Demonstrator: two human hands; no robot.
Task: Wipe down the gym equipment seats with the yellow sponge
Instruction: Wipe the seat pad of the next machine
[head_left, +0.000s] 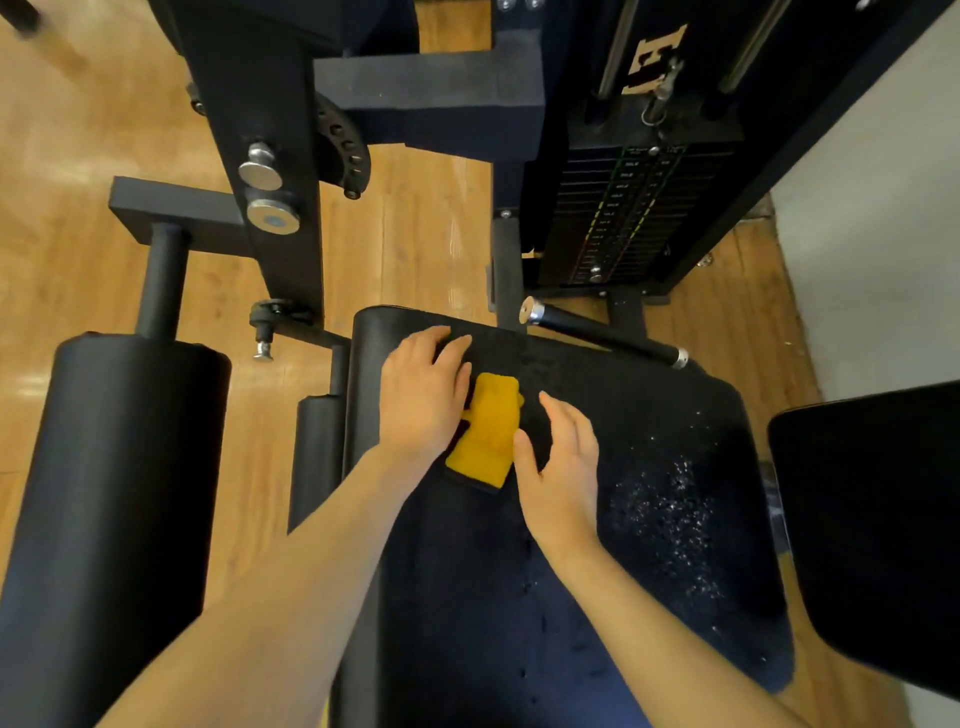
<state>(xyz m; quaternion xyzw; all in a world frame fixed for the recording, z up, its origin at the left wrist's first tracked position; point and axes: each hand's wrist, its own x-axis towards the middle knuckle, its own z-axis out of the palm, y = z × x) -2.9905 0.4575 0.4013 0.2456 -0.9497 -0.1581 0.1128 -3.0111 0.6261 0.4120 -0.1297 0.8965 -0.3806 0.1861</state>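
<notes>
A yellow sponge (487, 428) lies flat on the black padded seat (649, 441) of a gym machine, near the seat's far left part. My left hand (421, 395) rests palm down on the seat, its thumb side over the sponge's left edge. My right hand (563, 462) hovers just right of the sponge with fingers spread, the thumb touching or nearly touching the sponge's right edge. White specks and droplets dot the seat to the right of my right hand.
A black roller pad (119, 478) stands at the left. The weight stack (618, 213) and black frame (270, 156) rise beyond the seat. A black handle bar (602, 332) lies at the seat's far edge. Another black pad (878, 530) sits at the right, over wooden floor.
</notes>
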